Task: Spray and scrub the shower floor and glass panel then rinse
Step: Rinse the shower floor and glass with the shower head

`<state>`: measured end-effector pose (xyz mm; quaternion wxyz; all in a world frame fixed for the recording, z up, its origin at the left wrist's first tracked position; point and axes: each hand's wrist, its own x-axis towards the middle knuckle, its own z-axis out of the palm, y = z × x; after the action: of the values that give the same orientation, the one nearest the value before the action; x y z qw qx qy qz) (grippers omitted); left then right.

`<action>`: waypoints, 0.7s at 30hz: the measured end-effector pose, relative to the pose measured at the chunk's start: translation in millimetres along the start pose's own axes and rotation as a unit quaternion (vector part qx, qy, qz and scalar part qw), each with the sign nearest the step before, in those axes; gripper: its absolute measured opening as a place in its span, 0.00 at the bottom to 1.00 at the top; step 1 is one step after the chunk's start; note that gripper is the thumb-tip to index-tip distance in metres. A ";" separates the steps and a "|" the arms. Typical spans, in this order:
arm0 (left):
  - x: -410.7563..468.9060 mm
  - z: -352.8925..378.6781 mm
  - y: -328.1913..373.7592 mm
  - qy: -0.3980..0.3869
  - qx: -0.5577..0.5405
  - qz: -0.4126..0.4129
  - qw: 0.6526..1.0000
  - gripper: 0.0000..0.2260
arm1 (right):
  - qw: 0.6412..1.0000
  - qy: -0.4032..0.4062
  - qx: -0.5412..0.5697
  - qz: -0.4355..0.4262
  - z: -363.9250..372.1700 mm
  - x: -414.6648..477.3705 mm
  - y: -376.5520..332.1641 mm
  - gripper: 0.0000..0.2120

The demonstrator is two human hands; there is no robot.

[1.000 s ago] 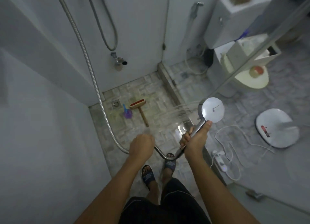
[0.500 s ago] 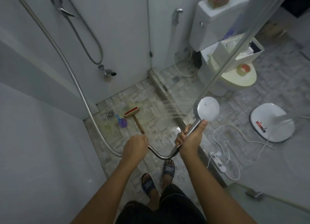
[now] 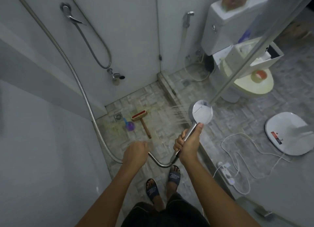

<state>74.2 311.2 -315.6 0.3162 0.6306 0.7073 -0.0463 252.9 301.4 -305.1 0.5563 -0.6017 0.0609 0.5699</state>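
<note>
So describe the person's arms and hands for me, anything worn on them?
Both arms are bare as far up as the frame shows: no sleeves in view. The left hand and right hand wear no gloves, and no watch, rings or bands are visible.

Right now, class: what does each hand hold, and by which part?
The right hand grips the shower head by its metal handle. The left hand is closed over the metal hose near its low bend.

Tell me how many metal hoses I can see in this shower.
2. One metal hose runs down the left wall and loops behind the left hand to the shower head gripped by the right hand. A second hose hangs looped on the back wall. Others may be hidden.
</note>
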 end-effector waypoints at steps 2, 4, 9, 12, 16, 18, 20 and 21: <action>3.7 -5.7 -3.0 0.007 0.004 -0.006 1.000 0.18 | 1.000 -0.010 -0.012 0.007 10.8 2.6 -4.4 0.36; 6.6 -13.6 -6.7 0.028 -0.006 -0.023 0.999 0.17 | 0.999 -0.023 -0.023 0.000 24.5 7.3 -8.8 0.36; 6.4 -29.2 -21.5 0.063 -0.042 -0.059 0.995 0.22 | 0.995 -0.073 -0.063 -0.010 65.3 11.0 -13.9 0.35; 6.8 -40.3 -31.2 0.090 -0.063 -0.088 0.990 0.24 | 0.991 -0.093 -0.089 -0.031 88.6 9.4 -11.9 0.35; 11.2 -49.8 -50.9 0.101 -0.096 -0.107 0.984 0.24 | 0.989 -0.100 -0.106 -0.030 115.5 3.7 -2.5 0.35; 16.1 -57.6 -68.8 0.103 -0.108 -0.120 0.982 0.25 | 0.988 -0.100 -0.117 -0.030 134.3 0.2 6.2 0.35; 19.6 -60.4 -73.6 0.105 -0.106 -0.118 0.982 0.25 | 0.989 -0.091 -0.115 -0.027 140.0 0.2 8.8 0.34; 22.2 -64.1 -80.2 0.104 -0.105 -0.113 0.982 0.24 | 0.989 -0.086 -0.116 -0.026 146.3 -1.2 12.7 0.34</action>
<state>-24.7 344.0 -302.6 0.2981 0.5108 0.8042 0.0591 153.1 404.1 -272.5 0.5003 -0.6126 -0.0692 0.6080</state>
